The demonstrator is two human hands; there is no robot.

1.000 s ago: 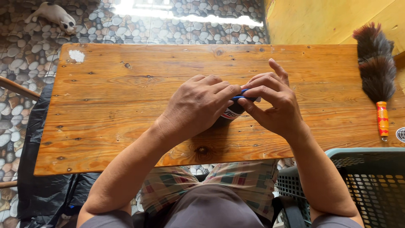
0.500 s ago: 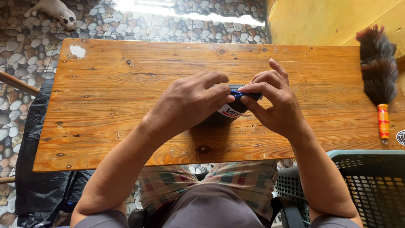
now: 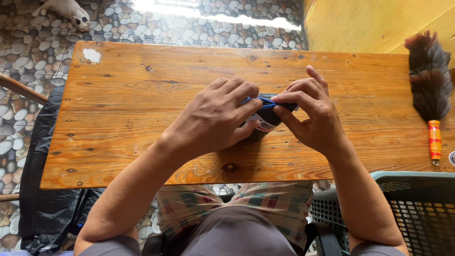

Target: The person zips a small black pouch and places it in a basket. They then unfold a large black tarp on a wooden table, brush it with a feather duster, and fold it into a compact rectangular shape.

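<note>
A small dark container (image 3: 265,122) with a blue rim and a white label stands near the middle of the wooden table (image 3: 142,95). My left hand (image 3: 215,118) wraps over its left side, fingers curled on its top edge. On the right side, my right hand (image 3: 308,116) pinches the blue rim between thumb and fingers, index finger raised. Most of the container is hidden under both hands.
A dark feather duster (image 3: 429,85) with an orange-red handle lies at the table's right end. A green plastic basket (image 3: 403,208) stands at lower right. Black sheeting (image 3: 42,189) hangs at the left, on a pebble-pattern floor. A white animal (image 3: 71,10) lies at top left.
Both hands stayed on the container; my left hand's fingers shifted slightly over its top. Little else differs.
</note>
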